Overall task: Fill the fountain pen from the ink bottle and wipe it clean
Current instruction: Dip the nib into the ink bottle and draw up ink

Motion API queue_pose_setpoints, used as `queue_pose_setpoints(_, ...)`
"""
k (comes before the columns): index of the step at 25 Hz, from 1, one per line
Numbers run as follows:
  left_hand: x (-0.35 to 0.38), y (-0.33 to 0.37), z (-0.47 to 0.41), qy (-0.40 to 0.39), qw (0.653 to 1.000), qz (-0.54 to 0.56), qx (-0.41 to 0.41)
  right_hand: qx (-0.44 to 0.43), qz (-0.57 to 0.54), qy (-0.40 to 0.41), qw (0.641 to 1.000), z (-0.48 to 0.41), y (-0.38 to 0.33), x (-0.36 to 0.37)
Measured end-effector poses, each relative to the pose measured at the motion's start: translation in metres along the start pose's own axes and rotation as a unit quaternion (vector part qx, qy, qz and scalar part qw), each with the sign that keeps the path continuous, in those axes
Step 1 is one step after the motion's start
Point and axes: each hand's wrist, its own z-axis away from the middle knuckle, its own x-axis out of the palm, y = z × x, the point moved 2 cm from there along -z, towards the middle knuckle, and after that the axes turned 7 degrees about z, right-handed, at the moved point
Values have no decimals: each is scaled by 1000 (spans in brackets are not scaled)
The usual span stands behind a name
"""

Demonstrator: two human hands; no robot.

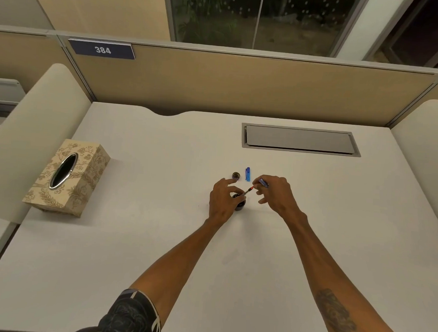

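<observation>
**Pen tip at the mouth of the open ink bottle**

Closest to the person, two bare forearms reach out over a smooth, matte white desk (pixel 157 239); the left one comes out of a dark patterned sleeve (pixel 132 314), and the right one bears a dark tattoo.

The left hand (pixel 222 200) curls around a small, round, dark ink bottle (pixel 240 201), thumb and fingers pressed to its sides while the index finger lifts free. The bottle stands uncapped; what is in it cannot be made out. The right hand (pixel 275 195) pinches a slim blue fountain pen (pixel 256 187) between thumb and forefinger, the other fingers loosely fanned below. The pen slants down to the left, its reddish section and dark tip at the bottle's mouth, between the two hands.

Just beyond the left fingertips sits a small round bottle cap (pixel 236 175), dark with a brassy rim. Beside it, just beyond the right fingertips, lies a short glossy blue pen cap (pixel 247 174).

Well off to the left of the left hand rests a tissue box (pixel 84 178), rectangular, beige with a golden floral pattern, its oval, metal-rimmed slot showing only darkness.

Far beyond the right hand, a flat grey rectangular hatch (pixel 300 140) is set flush in the desk.
</observation>
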Motion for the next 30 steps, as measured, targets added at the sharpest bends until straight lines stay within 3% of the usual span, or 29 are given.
queue_pose_setpoints(6, 0, -3, -1, -2, 1000, 13, -5, 25, 55, 27, 998, 5, -2, 8)
queue_pose_setpoints(10, -1, -3, -1, -3, 1000, 13, -1, 35, -14, 4, 999, 6, -5, 4)
queue_pose_setpoints(15, 1, -2, -1, -3, 1000, 9, 0, 33, 57, -13, 998, 5, -7, 3)
queue_pose_setpoints(22, 1, -3, -3, 2, 1000, 9, 0, 60, -10, -27, 998, 10, -13, 3)
queue_pose_setpoints(27, 2, -3, -4, 3, 1000, 7, -2, 58, 108, -16, 992, 7, -12, 10)
queue_pose_setpoints(30, 1, -3, -4, 1, 1000, 12, -4, 72, 47, 1, 996, 11, -16, 7)
